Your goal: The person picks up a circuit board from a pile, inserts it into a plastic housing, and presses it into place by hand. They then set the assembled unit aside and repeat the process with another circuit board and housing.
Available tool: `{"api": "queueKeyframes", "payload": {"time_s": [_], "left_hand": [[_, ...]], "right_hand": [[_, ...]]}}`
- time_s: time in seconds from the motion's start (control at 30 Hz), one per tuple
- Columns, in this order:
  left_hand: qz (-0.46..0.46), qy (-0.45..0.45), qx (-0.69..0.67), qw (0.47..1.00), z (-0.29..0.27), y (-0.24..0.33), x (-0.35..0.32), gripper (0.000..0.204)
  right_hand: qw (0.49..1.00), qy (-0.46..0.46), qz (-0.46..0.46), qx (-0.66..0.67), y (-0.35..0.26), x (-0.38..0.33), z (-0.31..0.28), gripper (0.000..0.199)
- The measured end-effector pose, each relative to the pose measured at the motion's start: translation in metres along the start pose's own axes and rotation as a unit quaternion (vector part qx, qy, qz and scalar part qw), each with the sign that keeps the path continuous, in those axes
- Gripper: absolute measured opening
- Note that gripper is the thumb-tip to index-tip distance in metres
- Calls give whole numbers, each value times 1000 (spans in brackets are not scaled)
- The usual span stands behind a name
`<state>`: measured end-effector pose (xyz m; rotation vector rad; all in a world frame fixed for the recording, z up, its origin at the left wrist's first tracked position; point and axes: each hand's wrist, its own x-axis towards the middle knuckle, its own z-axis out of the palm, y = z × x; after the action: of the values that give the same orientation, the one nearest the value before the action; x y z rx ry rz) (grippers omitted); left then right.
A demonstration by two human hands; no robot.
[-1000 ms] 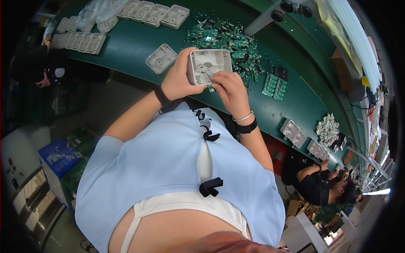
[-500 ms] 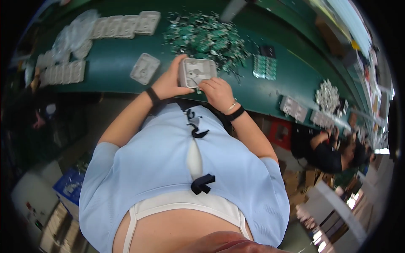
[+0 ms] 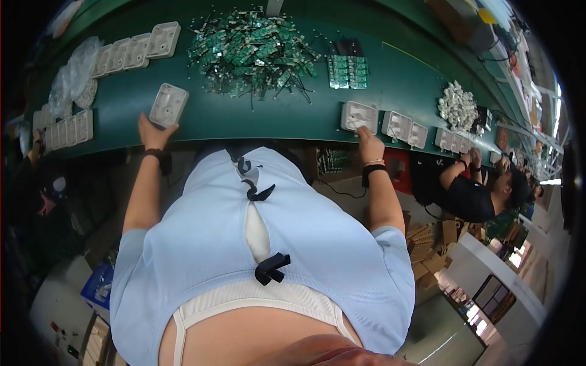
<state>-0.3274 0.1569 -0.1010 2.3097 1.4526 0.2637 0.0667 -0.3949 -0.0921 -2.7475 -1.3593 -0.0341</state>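
My left hand (image 3: 156,132) reaches to the left and grips the near end of a white plastic housing (image 3: 168,105), thumb on one side and fingers on the other. This open box-shaped housing lies tilted on the green bench. Off to the right, my right hand (image 3: 370,145) pinches the near edge of another white housing (image 3: 359,110), its open side up, beside a row of similar ones. Between my hands, farther back, lies a big heap of green circuit boards (image 3: 256,52) with thin dark wires.
More white housings (image 3: 137,50) stand in rows at the left, by a clear plastic bag (image 3: 73,70). A panel of green boards (image 3: 348,72) lies right of the heap. Farther right are a pile of small white parts (image 3: 458,107) and a co-worker in black (image 3: 482,192).
My hands have parted. The right hand has carried the housing from in front of me to the right; the left has let go of it and taken hold of the other housing at left.
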Motion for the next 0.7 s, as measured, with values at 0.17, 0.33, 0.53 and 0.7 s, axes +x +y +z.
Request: {"api": "queueKeyframes", "payload": {"time_s": [0.17,0.33,0.53,0.7], "left_hand": [[48,-23,-47,997,18,-28,4,113],[39,-27,-72,996,21,-15,2,109],[96,-45,-100,989,14,12,-26,99],[133,-51,-107,984,23,20,-47,98]], "right_hand": [[996,-26,83,-37,30,-4,7,27],[992,-31,110,-48,61,-13,11,29],[980,43,189,-31,45,12,-4,32],[965,92,115,219,-58,100,5,22]]}}
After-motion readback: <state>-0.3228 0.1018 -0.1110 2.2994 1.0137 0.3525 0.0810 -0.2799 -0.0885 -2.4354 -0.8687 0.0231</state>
